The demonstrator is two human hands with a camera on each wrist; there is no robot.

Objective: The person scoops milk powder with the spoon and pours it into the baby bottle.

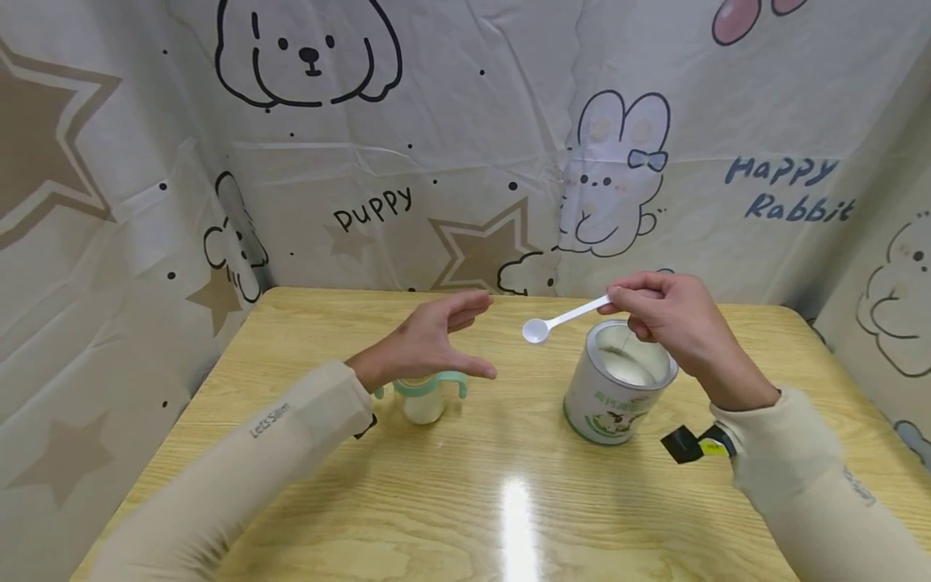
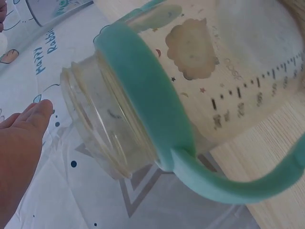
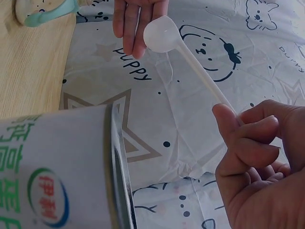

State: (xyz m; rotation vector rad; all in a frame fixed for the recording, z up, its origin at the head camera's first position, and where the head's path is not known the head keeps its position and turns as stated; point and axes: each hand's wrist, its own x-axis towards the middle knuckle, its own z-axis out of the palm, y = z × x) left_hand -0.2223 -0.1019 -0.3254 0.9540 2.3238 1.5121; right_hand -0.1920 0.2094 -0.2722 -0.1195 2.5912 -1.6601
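Observation:
A white measuring scoop (image 1: pixel 537 331) hangs level in the air between my hands, its handle pinched by the thumb and fingers of my right hand (image 1: pixel 682 327). Whether the bowl holds powder I cannot tell. Below that hand stands an opened milk powder tin (image 1: pixel 609 402) with pale powder inside. My left hand (image 1: pixel 425 338) is held over a baby bottle (image 1: pixel 424 406), thumb and fingers spread apart and holding nothing. In the left wrist view, the clear bottle (image 2: pixel 200 52) shows a lidless threaded neck, a green collar with handles, and whitish contents near its base.
Bottle and tin stand apart on a wooden table (image 1: pixel 465 501), the bottle left and the tin right. A printed cloth (image 1: pixel 451 145) hangs behind the table and along both sides. A black strap piece (image 1: pixel 682 444) sticks out from the right wrist.

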